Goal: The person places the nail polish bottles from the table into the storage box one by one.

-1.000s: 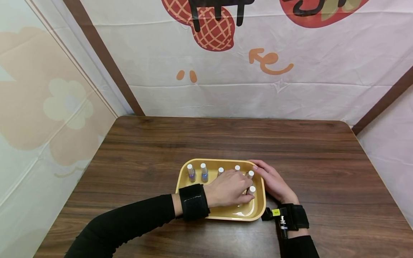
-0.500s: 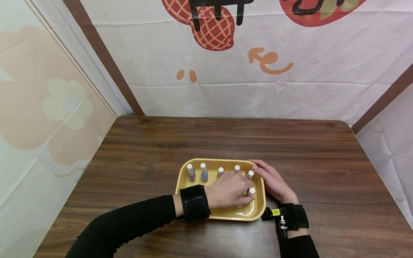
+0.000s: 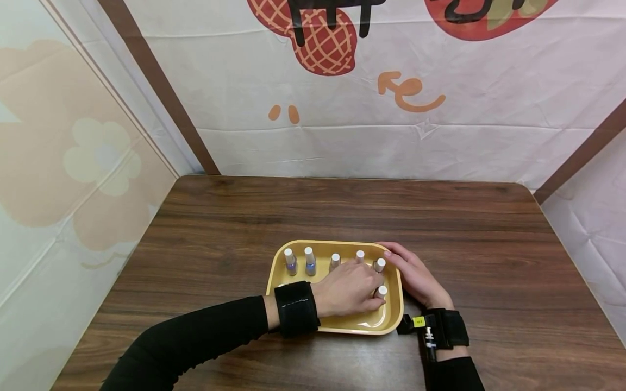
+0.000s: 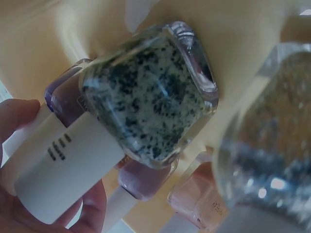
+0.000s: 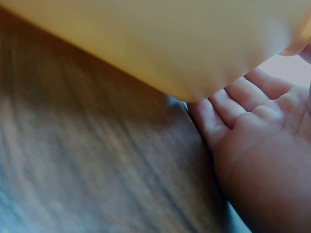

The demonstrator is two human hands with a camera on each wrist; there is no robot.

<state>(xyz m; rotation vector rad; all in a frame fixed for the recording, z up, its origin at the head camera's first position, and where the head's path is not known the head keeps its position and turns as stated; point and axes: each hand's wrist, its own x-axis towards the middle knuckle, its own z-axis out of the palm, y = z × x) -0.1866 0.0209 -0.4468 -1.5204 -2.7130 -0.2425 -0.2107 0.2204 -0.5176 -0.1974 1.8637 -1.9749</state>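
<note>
My left hand (image 3: 348, 288) reaches into a yellow tray (image 3: 393, 324). Its thumb and fingers pinch the white cap (image 3: 382, 292) of a nail polish bottle near the tray's right side. The left wrist view shows a dark purplish bottle (image 4: 68, 94) by the thumb, partly hidden behind a bottle with dark green specks (image 4: 150, 97). My right hand (image 3: 424, 282) grips the tray's far right corner, thumb over the rim and fingers against the outer wall. In the right wrist view, these fingers (image 5: 248, 94) reach beneath the tray wall (image 5: 160, 43).
A purple bottle (image 3: 291, 265) and a blue bottle (image 3: 310, 264) stand upright at the tray's back left. More white caps show around my left hand. Close to the left wrist camera are lavender (image 4: 146, 178), pink (image 4: 198, 200) and glittery (image 4: 272, 141) bottles. The wooden table (image 3: 235, 217) surrounds the tray.
The white cap at my left fingertips has come down slightly toward the tray's front since one second ago. My right hand and the tray have stayed in place.
</note>
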